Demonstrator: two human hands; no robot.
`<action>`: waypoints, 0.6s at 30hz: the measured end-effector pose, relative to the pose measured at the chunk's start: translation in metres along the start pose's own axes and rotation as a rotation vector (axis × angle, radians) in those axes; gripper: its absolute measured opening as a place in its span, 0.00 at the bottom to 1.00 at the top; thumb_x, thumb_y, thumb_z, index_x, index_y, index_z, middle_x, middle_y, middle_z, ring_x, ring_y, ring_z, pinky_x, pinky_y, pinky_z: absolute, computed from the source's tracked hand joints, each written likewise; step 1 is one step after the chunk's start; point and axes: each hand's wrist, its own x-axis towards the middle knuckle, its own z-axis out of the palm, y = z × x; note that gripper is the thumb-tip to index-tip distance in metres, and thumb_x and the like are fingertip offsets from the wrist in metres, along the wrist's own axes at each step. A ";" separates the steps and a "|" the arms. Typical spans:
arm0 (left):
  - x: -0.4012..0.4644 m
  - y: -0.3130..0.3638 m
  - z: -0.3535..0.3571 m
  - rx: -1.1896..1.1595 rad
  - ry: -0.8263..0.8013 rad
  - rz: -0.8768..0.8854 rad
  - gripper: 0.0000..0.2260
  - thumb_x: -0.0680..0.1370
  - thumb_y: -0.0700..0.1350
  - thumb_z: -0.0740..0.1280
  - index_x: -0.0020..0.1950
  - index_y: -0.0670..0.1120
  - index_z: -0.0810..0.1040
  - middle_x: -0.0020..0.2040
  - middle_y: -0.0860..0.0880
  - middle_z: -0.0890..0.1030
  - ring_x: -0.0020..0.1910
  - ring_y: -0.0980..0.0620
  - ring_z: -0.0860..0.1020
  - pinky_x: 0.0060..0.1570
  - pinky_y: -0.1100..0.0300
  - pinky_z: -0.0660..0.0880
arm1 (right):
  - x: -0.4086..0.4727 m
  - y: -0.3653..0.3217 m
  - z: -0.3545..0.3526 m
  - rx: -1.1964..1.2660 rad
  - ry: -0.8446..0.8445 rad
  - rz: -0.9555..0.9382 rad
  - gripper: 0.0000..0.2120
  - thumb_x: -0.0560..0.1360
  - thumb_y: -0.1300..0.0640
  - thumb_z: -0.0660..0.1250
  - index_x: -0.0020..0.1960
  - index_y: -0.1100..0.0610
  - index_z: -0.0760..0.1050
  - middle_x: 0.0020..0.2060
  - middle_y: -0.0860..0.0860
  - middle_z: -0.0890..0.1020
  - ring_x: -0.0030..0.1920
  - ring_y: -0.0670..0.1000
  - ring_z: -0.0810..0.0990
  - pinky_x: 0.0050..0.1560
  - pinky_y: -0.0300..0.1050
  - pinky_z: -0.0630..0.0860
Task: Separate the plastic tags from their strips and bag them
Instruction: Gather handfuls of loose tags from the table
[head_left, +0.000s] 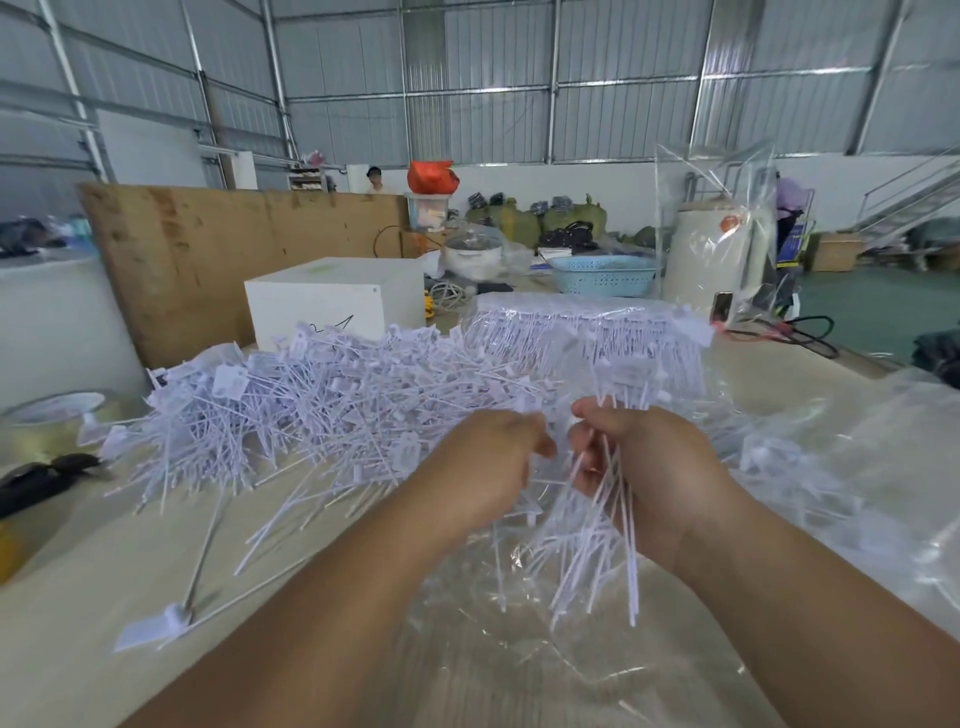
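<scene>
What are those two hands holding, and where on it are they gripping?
The right hand grips a bundle of white plastic tags near its upper end, the stems hanging below. The left hand pinches at the same bundle beside it.

White tags (337, 395), blue basket (602, 273)

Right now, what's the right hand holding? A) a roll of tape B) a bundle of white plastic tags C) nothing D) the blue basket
B: the right hand has its fingers curled round a bundle of white plastic tags, whose thin stems fan down over the clear plastic bag.
</scene>
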 end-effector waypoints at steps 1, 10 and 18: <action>-0.002 0.000 0.003 0.195 -0.037 0.080 0.15 0.83 0.47 0.55 0.53 0.40 0.79 0.36 0.47 0.76 0.32 0.51 0.73 0.29 0.62 0.68 | 0.000 0.002 0.003 -0.030 -0.006 -0.010 0.07 0.78 0.64 0.63 0.43 0.63 0.76 0.27 0.54 0.75 0.28 0.50 0.71 0.33 0.46 0.70; -0.005 0.011 -0.031 0.367 -0.349 -0.007 0.21 0.75 0.67 0.57 0.43 0.53 0.79 0.29 0.55 0.80 0.23 0.61 0.74 0.31 0.63 0.70 | -0.002 0.006 0.011 -0.171 -0.114 0.071 0.09 0.76 0.70 0.58 0.40 0.64 0.73 0.26 0.56 0.74 0.26 0.51 0.72 0.28 0.43 0.73; 0.053 -0.046 -0.071 0.735 0.139 -0.246 0.34 0.78 0.66 0.56 0.77 0.48 0.58 0.78 0.44 0.58 0.75 0.38 0.56 0.71 0.42 0.59 | 0.013 0.015 0.038 -0.347 0.029 0.297 0.07 0.78 0.70 0.56 0.44 0.65 0.72 0.32 0.60 0.73 0.28 0.55 0.73 0.37 0.53 0.80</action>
